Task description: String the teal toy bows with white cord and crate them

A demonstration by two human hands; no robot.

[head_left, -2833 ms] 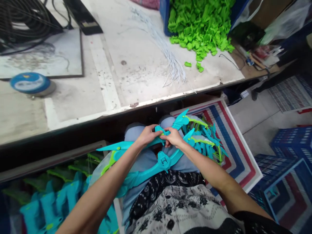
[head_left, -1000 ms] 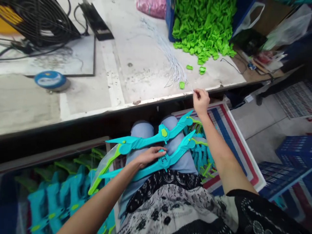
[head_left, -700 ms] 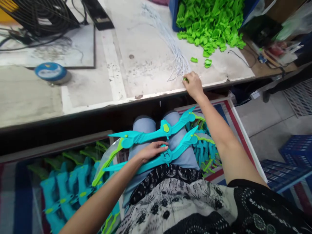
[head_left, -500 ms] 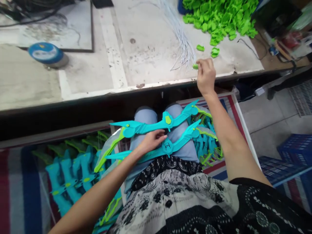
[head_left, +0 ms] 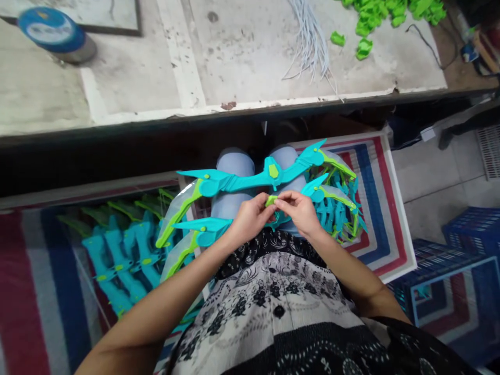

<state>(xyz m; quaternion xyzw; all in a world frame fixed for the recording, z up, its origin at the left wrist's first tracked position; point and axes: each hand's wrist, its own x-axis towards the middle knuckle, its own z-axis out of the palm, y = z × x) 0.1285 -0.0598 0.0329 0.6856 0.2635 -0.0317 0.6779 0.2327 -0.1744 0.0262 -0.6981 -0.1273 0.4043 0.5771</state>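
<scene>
The person is sitting at the workbench [head_left: 242, 67] with two teal toy bows lying across the lap. Both hands are meeting over the middle of the nearer bow [head_left: 203, 225], hiding its centre. The left hand [head_left: 247, 220] and the right hand [head_left: 301, 211] are each pinching the small green piece [head_left: 271, 200] between thumb and fingertips, right above that bow's grip, the other fingers curling loosely. The farther bow [head_left: 242, 181] is lying just beyond, across the knees, wearing a green piece at its centre. To the person's right, a striped bag [head_left: 385, 208] is holding more bows; to the left, teal parts [head_left: 125, 255] are piled low. Up on the bench, white cords [head_left: 310, 41], loose green pieces [head_left: 363, 47] and a blue tape roll [head_left: 52, 31] are lying well apart.
</scene>
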